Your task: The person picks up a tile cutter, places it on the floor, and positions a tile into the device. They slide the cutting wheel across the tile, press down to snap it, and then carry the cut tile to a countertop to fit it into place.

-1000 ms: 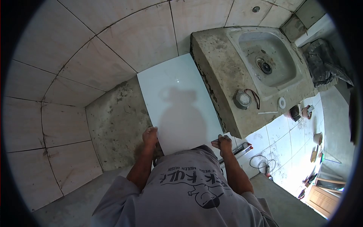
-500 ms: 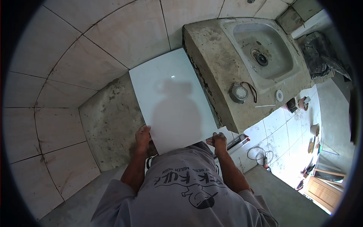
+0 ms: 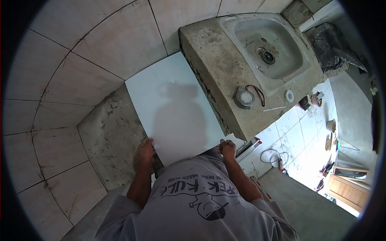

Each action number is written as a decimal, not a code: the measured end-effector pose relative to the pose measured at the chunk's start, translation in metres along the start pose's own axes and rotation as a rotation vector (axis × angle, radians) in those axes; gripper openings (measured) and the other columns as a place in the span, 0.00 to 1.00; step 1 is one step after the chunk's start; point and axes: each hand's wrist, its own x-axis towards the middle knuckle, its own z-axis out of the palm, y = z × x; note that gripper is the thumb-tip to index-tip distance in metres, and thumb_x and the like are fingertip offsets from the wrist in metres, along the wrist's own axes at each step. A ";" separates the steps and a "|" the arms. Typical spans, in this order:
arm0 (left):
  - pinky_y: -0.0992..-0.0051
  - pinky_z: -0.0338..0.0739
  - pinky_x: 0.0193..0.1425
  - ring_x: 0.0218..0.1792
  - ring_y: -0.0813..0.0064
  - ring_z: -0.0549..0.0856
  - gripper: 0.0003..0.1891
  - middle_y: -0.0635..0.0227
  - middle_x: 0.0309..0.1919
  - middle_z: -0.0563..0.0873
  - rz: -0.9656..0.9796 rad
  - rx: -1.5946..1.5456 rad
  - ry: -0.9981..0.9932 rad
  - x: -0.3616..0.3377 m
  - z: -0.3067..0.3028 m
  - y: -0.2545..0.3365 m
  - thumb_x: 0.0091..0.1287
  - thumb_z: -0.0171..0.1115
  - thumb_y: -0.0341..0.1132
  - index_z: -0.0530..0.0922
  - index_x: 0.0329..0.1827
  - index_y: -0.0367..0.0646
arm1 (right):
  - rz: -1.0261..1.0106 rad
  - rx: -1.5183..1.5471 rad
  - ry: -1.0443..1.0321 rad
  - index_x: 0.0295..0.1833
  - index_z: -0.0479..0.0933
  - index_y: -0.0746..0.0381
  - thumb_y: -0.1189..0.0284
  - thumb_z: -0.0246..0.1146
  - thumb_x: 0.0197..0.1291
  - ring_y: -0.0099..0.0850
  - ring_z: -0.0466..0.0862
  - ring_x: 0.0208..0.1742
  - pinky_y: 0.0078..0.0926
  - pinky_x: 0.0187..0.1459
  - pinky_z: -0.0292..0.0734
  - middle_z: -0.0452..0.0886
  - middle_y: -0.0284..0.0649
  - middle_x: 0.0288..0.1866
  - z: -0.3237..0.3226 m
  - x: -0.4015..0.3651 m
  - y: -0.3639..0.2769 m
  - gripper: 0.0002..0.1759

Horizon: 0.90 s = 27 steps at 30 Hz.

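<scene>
A large glossy white tile lies over the concrete surface, its far edge against the tiled wall and its right edge alongside the raised concrete counter. At the near left corner my left hand is closed on the tile's edge, thumb on top. My right hand pinches the near right corner, close to the counter's end. The fingers beneath the tile are hidden. A dark shadow of a head and shoulders falls on the glossy face.
The concrete counter holds a dirty sink, a round grey tape measure with a strap, and a white ring. A tile cutter and a coiled cable are on the right. Wall tiles border the left.
The view has shifted, so the counter and tile appear further left. My right hand sits closer against the tile's corner. The tile stays against the wall.
</scene>
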 end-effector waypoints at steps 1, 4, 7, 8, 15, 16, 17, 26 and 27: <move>0.70 0.78 0.37 0.32 0.71 0.81 0.19 0.66 0.34 0.80 0.009 0.011 -0.005 0.002 0.000 -0.003 0.61 0.58 0.41 0.76 0.50 0.37 | -0.012 -0.015 -0.004 0.33 0.66 0.70 0.71 0.56 0.62 0.36 0.82 0.22 0.28 0.27 0.82 0.74 0.45 0.23 0.000 0.000 -0.001 0.12; 0.69 0.78 0.39 0.33 0.69 0.82 0.20 0.65 0.35 0.79 0.016 0.033 -0.009 0.010 -0.001 -0.010 0.62 0.57 0.42 0.76 0.51 0.37 | -0.016 -0.001 -0.005 0.34 0.66 0.71 0.71 0.56 0.62 0.36 0.82 0.22 0.28 0.27 0.83 0.74 0.45 0.23 -0.001 -0.001 -0.005 0.12; 0.68 0.78 0.38 0.33 0.69 0.81 0.19 0.66 0.34 0.78 0.004 0.048 0.014 0.012 0.001 -0.012 0.62 0.57 0.42 0.76 0.50 0.38 | -0.004 -0.026 -0.013 0.35 0.66 0.71 0.71 0.56 0.62 0.36 0.82 0.22 0.28 0.27 0.83 0.75 0.45 0.23 -0.004 0.006 -0.003 0.12; 0.68 0.78 0.37 0.33 0.69 0.81 0.18 0.67 0.33 0.77 -0.001 0.056 0.031 0.012 0.000 -0.012 0.62 0.57 0.42 0.76 0.49 0.38 | 0.000 -0.027 -0.013 0.35 0.66 0.71 0.71 0.56 0.62 0.36 0.82 0.22 0.28 0.27 0.83 0.75 0.45 0.23 -0.004 0.005 -0.005 0.12; 0.68 0.77 0.38 0.32 0.70 0.81 0.13 0.67 0.33 0.76 -0.010 0.068 0.007 0.013 0.003 -0.007 0.62 0.57 0.41 0.75 0.41 0.40 | -0.017 -0.060 0.016 0.33 0.68 0.70 0.71 0.56 0.61 0.34 0.82 0.23 0.28 0.27 0.82 0.75 0.44 0.24 -0.001 0.002 -0.010 0.12; 0.68 0.77 0.38 0.33 0.70 0.81 0.14 0.66 0.34 0.77 -0.024 0.077 0.008 0.009 0.003 -0.005 0.62 0.57 0.42 0.76 0.42 0.40 | -0.016 -0.066 0.019 0.32 0.68 0.70 0.71 0.56 0.61 0.34 0.82 0.24 0.28 0.27 0.82 0.75 0.44 0.24 -0.003 0.002 -0.010 0.12; 0.68 0.77 0.38 0.33 0.69 0.81 0.15 0.66 0.35 0.77 -0.039 0.082 0.011 0.005 0.005 -0.002 0.62 0.57 0.42 0.76 0.43 0.39 | -0.018 -0.073 0.021 0.32 0.68 0.70 0.71 0.56 0.61 0.34 0.82 0.24 0.28 0.27 0.82 0.75 0.44 0.24 -0.004 0.003 -0.008 0.12; 0.69 0.78 0.37 0.33 0.69 0.82 0.18 0.63 0.34 0.80 -0.055 0.119 -0.008 0.011 0.008 0.000 0.63 0.56 0.41 0.76 0.48 0.35 | 0.007 -0.113 0.026 0.33 0.70 0.71 0.71 0.57 0.60 0.35 0.82 0.23 0.29 0.25 0.81 0.76 0.44 0.25 -0.005 0.008 -0.016 0.12; 0.69 0.78 0.37 0.33 0.69 0.82 0.18 0.63 0.34 0.80 -0.054 0.118 -0.006 0.013 0.008 -0.001 0.63 0.56 0.41 0.76 0.48 0.35 | 0.025 -0.112 0.032 0.34 0.71 0.72 0.71 0.58 0.60 0.35 0.82 0.23 0.29 0.25 0.82 0.77 0.45 0.25 -0.004 0.007 -0.018 0.12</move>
